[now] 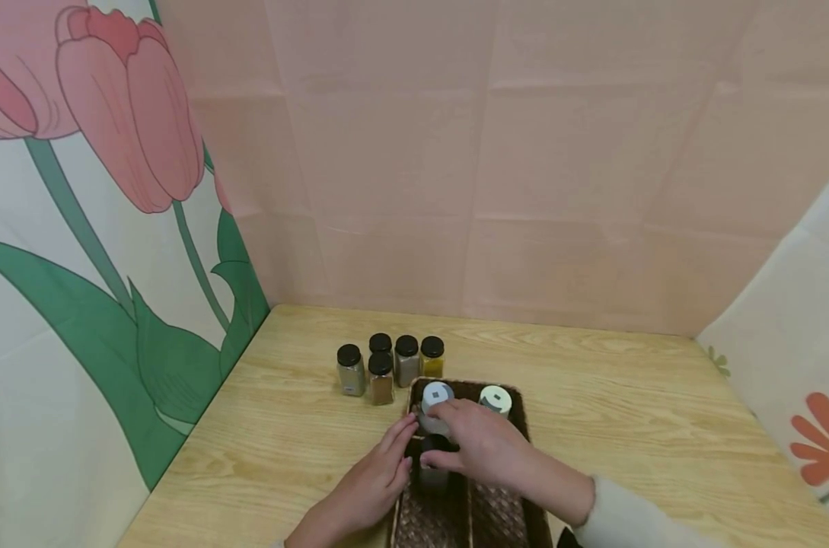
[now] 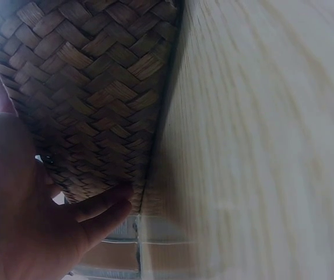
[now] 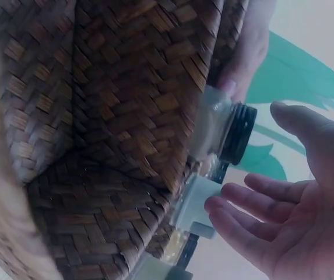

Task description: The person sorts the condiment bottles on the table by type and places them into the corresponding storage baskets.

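Black-capped glass jar (image 1: 433, 481) stands upright, long axis vertical, just under my right hand (image 1: 486, 443), nearer it than my left hand (image 1: 373, 479) | right: thumb and fingers parted, gripping nothing I see | left: fingers extended against woven basket's (image 1: 499, 517) outer side, holding nothing | left compartment: that jar, white-capped container (image 1: 438, 391); right compartment: pale-capped container (image 1: 495, 398)

Eight jars, one basket, two hands.
Five black-capped spice jars (image 1: 351, 374) stand outside the one woven basket (image 1: 499, 517); inside it are three more, namely two white-topped jars (image 1: 495, 399) and one black-lidded jar (image 3: 222, 127). There is one left hand (image 1: 376, 477), one right hand (image 1: 488, 443) and one wood-grain counter (image 1: 626, 411). Around these hang one plain pink cloth (image 1: 558, 152) and two flower-printed cloths (image 1: 17, 396), one on each side.
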### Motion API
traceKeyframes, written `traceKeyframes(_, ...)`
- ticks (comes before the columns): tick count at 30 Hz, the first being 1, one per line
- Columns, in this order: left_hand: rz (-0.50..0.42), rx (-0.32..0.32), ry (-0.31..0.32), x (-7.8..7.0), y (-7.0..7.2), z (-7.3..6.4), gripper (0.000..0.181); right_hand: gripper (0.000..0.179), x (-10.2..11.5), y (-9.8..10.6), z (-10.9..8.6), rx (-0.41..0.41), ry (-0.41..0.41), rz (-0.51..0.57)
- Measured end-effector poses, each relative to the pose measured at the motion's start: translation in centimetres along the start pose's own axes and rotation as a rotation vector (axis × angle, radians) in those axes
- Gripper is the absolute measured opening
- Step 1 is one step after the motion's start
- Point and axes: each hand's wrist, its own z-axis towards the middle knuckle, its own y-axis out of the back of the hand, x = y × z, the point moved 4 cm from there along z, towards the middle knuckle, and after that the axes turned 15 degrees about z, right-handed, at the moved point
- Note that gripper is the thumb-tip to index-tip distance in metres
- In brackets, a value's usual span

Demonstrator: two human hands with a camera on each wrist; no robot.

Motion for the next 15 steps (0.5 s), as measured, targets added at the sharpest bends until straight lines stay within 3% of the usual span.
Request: traceKeyframes(15, 0.005, -0.01, 0.0, -0.1, 0.1, 0.0, 0.051, 0.046, -0.3, 2.1, 1.0, -0.129, 0.066, -0.008)
